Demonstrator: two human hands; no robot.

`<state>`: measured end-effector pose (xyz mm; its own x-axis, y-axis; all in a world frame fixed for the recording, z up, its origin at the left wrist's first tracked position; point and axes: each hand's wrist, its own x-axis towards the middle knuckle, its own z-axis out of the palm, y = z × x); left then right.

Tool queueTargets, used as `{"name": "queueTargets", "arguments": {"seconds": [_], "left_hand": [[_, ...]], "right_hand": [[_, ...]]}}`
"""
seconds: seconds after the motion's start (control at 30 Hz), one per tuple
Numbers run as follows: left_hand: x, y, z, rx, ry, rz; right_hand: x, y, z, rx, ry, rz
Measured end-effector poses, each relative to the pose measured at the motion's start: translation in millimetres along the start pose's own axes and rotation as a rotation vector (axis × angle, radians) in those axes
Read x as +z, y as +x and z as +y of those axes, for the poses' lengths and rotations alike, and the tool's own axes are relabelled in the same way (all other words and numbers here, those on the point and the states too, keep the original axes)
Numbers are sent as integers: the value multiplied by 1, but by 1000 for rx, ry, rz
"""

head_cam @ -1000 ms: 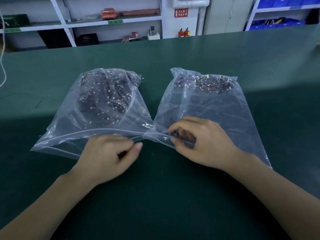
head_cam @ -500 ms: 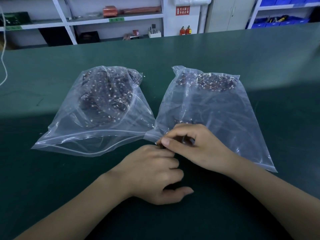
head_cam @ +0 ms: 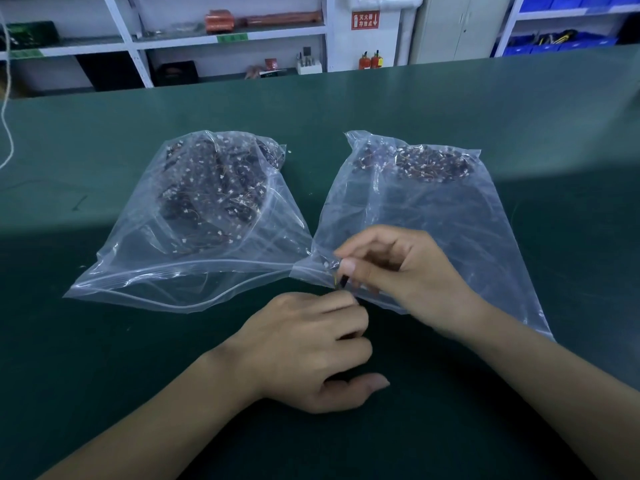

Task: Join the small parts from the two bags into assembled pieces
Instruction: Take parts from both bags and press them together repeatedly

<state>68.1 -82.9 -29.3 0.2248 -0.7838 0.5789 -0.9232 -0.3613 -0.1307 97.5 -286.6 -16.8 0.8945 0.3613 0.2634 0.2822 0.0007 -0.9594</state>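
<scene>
- A tiny dark part (head_cam: 343, 281) is pinched between thumb and forefinger of the right hand (head_cam: 412, 275), right at the mouth of the right bag (head_cam: 450, 216); the other right fingers (head_cam: 367, 237) are curled loosely above it.
- The left hand (head_cam: 304, 348) is held just below, its fingers (head_cam: 341, 301) curled in with the tips right up against that part. Whether something is clamped in them can't be told, since the tips are hidden; the thumb is stretched out flat on the worktop (head_cam: 104, 358).
- Both clear zip bags are laid flat on the green worktop, near corners touching beside the right hand.
- The left bag (head_cam: 145, 271) is seen with its zip mouth gaping open toward the person.
- A heap of small dark parts with white bits and thin wires is piled at the far end of each bag.
- Shelving (head_cam: 138, 39) and blue bins (head_cam: 561, 43) are seen past the far edge.
</scene>
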Motion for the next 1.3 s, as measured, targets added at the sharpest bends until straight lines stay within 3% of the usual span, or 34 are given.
{"name": "queueTargets", "arguments": {"seconds": [0.1,0.2,0.3,0.4,0.53,0.77,1.03,1.3], "left_hand": [[0,-4,0,-132,-28,169],[-2,-6,-1,-557,-274,297],[-4,-7,-5,-940,-526,310],[-4,-9,-8,-1120,-698,247],[-1,-12,-5,-1068,-741,163],[-3,-11,-4,-931,-665,255],[-3,-14,-7,-862,-526,269],[-4,-14,-10,-856,-449,339]], "right_hand": [[-3,4,0,-1,145,132],[-4,4,1,-3,201,172],[0,2,3,-36,202,151],[5,1,2,-100,123,140],[9,0,1,-136,48,162],[13,-4,-2,-124,18,196],[14,-4,3,63,15,69],[11,-5,-1,63,-19,8]]}}
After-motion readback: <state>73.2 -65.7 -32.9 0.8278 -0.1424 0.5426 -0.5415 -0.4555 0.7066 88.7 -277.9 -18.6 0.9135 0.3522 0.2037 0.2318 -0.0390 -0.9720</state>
